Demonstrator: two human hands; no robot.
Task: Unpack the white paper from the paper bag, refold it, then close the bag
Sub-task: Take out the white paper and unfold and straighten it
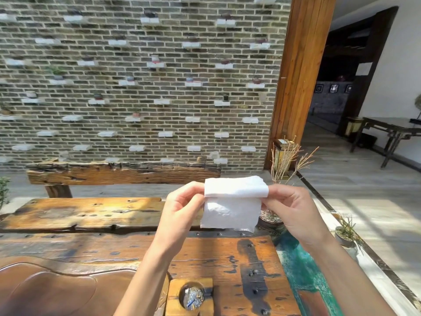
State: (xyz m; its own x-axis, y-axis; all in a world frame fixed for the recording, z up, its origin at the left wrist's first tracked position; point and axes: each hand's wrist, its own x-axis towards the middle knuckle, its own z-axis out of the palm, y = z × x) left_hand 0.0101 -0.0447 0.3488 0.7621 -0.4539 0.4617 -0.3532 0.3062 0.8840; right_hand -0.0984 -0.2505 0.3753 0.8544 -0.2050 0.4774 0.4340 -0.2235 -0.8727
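I hold the white paper point(232, 202) up in the air above the far part of the wooden table point(205, 258). Its top part is folded over toward me, and the rest hangs down below the fold. My left hand point(182, 208) pinches the paper's left edge at the fold. My right hand point(293, 210) pinches its right edge at the same height. No paper bag is in view.
A wooden ashtray block point(190, 297) with butts sits at the table's near edge, a carved wooden tray point(57, 290) to its left. A potted dry plant point(271, 220) stands behind the paper. A bench point(123, 173) and brick wall lie beyond.
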